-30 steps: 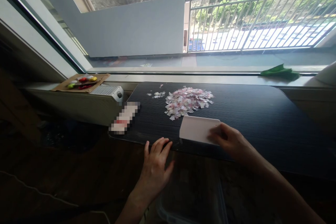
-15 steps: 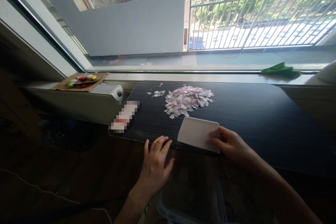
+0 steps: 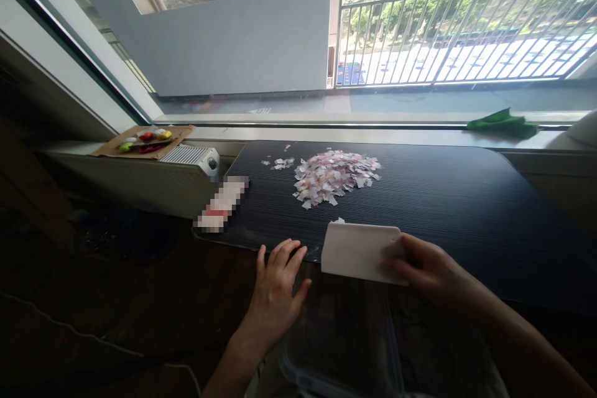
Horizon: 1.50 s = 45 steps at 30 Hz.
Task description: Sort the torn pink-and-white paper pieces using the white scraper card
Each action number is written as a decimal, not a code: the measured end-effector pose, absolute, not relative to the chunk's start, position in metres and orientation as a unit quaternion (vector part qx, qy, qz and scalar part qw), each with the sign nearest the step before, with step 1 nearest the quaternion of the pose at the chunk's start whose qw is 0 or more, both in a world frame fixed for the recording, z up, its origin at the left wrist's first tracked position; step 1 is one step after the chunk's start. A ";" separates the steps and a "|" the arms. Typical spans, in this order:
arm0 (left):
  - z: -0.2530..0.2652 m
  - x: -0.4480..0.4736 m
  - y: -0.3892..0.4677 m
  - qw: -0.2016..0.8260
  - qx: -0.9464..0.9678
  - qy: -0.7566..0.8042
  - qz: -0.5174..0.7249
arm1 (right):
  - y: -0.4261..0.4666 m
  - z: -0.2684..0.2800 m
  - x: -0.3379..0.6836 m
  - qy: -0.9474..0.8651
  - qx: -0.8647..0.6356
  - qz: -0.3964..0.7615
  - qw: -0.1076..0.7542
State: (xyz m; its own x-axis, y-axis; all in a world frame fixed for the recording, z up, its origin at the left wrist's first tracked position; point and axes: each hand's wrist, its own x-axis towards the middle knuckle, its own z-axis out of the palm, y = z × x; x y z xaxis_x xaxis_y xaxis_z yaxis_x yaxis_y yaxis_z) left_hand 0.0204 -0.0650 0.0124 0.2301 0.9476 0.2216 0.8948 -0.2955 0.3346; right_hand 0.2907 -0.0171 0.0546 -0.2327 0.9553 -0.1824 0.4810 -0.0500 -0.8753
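A pale flat card is gripped at its right end by my right hand, thumb and fingers pinching it. The card stands tilted at the front edge of the black table, and a few paper bits show just behind its upper edge. Farther back lies a heap of small pinkish-white paper scraps, with a few loose scraps left of it. My left hand rests with spread fingers at the table's front edge, holding nothing. Below the edge is a clear plastic box, its inside dark.
A blurred-out pale item lies on the table's left end. Beyond it, a radiator carries cardboard with colourful small objects. A green cloth sits on the windowsill. A white cable runs across the floor.
My right hand has drawn the card toward me and slightly right, away from the heap to the table's front edge. A few bits now show behind it. My left hand stays nearly still.
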 end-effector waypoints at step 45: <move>0.047 0.099 0.033 0.073 0.828 0.536 0.150 | -0.014 0.016 0.349 -0.448 -0.702 0.306 0.461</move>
